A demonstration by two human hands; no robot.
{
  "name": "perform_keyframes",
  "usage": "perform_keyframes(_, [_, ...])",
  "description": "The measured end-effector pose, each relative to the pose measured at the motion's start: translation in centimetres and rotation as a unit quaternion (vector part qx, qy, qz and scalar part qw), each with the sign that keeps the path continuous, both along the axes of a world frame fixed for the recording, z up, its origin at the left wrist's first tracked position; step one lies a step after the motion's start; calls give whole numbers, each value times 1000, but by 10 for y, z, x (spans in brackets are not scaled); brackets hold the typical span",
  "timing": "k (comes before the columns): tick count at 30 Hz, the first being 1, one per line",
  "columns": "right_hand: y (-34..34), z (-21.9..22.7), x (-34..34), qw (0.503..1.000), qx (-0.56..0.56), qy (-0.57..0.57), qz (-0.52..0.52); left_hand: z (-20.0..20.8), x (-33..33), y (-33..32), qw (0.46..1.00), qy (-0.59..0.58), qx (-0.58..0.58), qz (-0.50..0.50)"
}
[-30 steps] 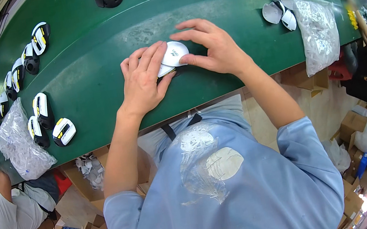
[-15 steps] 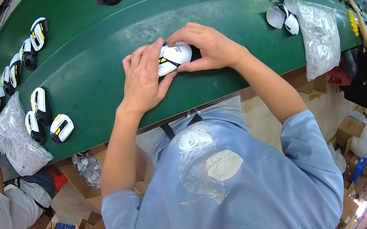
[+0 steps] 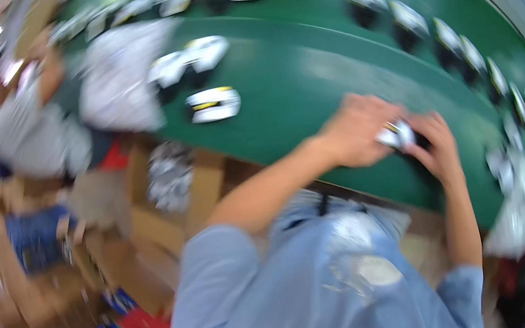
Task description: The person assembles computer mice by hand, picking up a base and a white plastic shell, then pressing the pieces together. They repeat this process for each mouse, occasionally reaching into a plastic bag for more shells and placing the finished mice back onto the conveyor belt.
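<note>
Between my hands, over the green table (image 3: 288, 110), is a small rounded plastic housing (image 3: 397, 135), white and black with yellow marks. My left hand (image 3: 359, 131) closes on its left side, and my right hand (image 3: 438, 145) grips the right end with thumb and fingers. Fingers cover much of the housing, and the picture is smeared by motion, so finer detail is lost. Left of my hands lies a similar white, black and yellow housing (image 3: 215, 105), with two more just behind it.
Rows of similar housings (image 3: 409, 20) line the table's far side. A clear plastic bag (image 3: 121, 76) lies at left, another bag (image 3: 522, 202) at right. Below the front edge stands a cardboard box (image 3: 210, 184) of pale parts. A co-worker (image 3: 34, 123) sits at far left.
The whole view has swung left, so my hands and the table appear further right and the left-hand side shows more. Both hands still hold the housing.
</note>
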State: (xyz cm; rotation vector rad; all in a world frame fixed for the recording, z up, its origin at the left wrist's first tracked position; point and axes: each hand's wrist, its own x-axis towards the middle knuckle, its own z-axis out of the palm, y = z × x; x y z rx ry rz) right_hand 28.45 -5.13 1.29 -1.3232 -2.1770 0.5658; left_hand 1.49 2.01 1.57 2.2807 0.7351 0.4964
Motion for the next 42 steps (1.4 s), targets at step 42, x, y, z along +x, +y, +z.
perform_keyframes(42, [-19, 13, 67, 982, -79, -160, -61, -48, 59, -16, 969, -103, 222, 20])
